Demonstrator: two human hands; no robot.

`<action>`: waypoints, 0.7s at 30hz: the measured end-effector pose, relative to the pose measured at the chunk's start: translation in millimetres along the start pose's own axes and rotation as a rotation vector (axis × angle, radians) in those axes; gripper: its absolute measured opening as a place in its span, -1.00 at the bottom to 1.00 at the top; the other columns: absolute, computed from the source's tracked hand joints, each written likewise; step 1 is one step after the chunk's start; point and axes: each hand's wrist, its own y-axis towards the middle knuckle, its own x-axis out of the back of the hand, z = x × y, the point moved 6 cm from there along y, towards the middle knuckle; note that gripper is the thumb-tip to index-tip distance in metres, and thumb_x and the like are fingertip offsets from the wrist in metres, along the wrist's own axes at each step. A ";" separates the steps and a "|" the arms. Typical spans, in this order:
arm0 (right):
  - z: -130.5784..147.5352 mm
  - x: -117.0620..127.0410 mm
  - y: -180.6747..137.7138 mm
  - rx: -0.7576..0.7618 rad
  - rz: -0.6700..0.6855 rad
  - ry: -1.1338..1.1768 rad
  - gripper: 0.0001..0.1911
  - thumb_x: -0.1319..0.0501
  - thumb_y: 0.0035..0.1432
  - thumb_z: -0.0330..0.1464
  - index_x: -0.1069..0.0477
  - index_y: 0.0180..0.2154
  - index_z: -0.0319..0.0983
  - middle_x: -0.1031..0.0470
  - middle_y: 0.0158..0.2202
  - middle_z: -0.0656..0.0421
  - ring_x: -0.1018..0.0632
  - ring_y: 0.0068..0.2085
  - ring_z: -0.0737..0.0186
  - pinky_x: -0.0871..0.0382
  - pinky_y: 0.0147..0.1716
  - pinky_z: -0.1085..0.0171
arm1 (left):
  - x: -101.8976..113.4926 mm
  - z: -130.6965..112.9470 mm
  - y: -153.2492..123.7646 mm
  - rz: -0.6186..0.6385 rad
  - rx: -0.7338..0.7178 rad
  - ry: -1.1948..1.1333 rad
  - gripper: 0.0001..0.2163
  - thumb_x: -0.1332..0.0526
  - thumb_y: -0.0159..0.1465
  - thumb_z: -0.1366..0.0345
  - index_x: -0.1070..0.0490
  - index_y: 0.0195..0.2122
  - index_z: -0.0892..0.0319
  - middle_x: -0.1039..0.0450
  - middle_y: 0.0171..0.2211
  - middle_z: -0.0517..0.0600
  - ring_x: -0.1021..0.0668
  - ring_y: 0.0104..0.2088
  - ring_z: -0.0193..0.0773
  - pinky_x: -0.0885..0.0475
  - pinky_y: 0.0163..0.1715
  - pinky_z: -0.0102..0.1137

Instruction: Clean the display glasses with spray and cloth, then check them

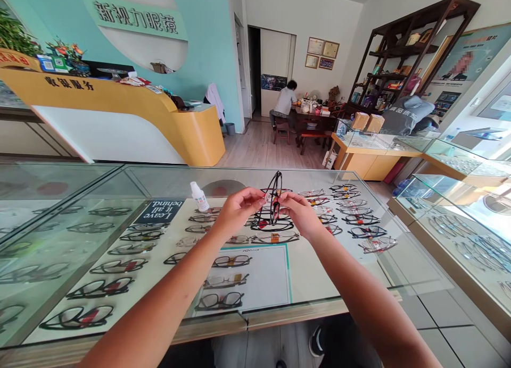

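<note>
Above the glass display counter point(315, 299), a pair of dark-framed eyeglasses point(278, 177) is turned on end between my two hands. My left hand point(242, 211) pinches it from the left, thumb and forefinger together; a small pale patch shows at these fingertips, too small to name. On the other side, my right hand point(300, 212) grips the frame with its fingers closed. Part of the frame is covered by my fingers, and it overlaps the glasses behind it. A white spray bottle point(199, 198) stands on the glass, left of my left hand.
Under the glass lie rows of eyeglasses point(219, 301) and a dark printed card point(155, 212). Beyond are a yellow reception desk point(203, 136), a person point(284, 103) seated at a table, another person point(407, 115) bent over at right, and more display cases point(459, 208).
</note>
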 end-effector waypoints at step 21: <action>7.0 -1.6 -1.4 -0.022 0.063 0.083 -0.69 -0.53 0.01 -0.16 -0.46 -0.37 -0.11 -0.64 -0.32 0.22 -0.57 -0.27 0.18 -0.33 -0.22 0.23 | 49.9 -0.5 7.9 -0.375 0.095 -0.167 -0.35 -0.66 -0.04 -0.11 -0.50 -0.06 0.12 -0.67 -0.19 0.01 -0.63 -0.27 -0.25 -0.42 -0.30 -0.38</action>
